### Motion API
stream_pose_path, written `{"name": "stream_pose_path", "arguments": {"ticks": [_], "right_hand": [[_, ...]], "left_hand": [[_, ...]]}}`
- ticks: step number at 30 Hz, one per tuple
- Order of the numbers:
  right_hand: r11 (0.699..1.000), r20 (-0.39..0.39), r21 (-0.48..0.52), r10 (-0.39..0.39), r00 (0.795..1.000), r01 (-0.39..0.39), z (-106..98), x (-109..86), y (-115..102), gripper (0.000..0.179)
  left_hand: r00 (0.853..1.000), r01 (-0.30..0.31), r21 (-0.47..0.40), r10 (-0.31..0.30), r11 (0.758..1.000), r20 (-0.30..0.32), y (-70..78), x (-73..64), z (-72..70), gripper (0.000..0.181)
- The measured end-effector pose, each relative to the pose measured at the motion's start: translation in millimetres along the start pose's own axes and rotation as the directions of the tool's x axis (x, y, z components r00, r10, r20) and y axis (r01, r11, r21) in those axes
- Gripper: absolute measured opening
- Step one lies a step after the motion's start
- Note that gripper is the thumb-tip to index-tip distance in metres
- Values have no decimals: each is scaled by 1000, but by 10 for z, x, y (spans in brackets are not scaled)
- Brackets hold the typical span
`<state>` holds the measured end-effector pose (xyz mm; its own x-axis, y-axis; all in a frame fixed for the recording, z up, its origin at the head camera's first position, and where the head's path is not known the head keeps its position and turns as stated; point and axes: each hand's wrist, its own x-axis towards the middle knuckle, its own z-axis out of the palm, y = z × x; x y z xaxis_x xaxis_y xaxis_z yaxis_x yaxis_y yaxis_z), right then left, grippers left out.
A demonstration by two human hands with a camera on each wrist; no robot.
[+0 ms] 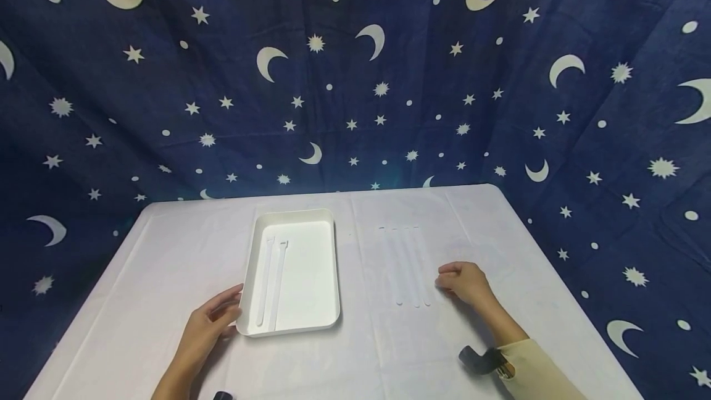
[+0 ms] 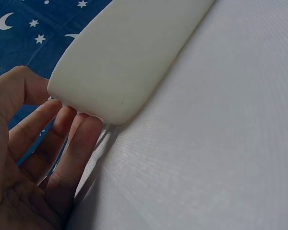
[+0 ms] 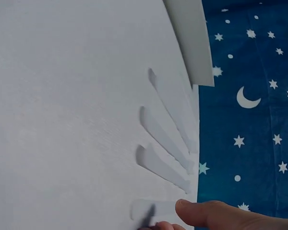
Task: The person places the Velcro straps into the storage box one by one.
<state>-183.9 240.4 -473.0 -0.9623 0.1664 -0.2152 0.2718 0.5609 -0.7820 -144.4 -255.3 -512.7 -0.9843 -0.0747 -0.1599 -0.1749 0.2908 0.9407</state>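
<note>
Loading seems in hand, with the white tray (image 1: 311,283) grasped by the left grip (image 1: 204,329) nearer the table's (image 1: 311,366) left edge, and a careful pinch called for at the strips (image 3: 164,139) beside the right grip (image 1: 468,284), whose hold cannot be told.

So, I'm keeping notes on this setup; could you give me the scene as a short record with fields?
Tray: white, lying flat on the table
Strips in tray: two, white, side by side in its left half
Loose strips: pale, on the table right of the tray; exact count unclear
Left hand: fingertips touching the tray's left side
Right hand: beside the loose strips; contact unclear
Backdrop: dark blue, moons and stars
</note>
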Motion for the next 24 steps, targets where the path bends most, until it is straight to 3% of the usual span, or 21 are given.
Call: {"name": "stream_pose_path", "arguments": {"ticks": [5,9,24], "right_hand": [[992,-92,-119,-58,994,47,87,-41,10,29],[986,-146,-159,-73,987,50,153,-59,9,29],[970,-198,-237,-105,975,56,220,-99,-68,21]], "left_hand": [[1000,2,3,-2,1000,-5,7,-10,10,55],[1000,-4,0,4,1000,-9,10,-11,14,54],[1000,10,39,-9,999,-25,31,-10,18,54]]}}
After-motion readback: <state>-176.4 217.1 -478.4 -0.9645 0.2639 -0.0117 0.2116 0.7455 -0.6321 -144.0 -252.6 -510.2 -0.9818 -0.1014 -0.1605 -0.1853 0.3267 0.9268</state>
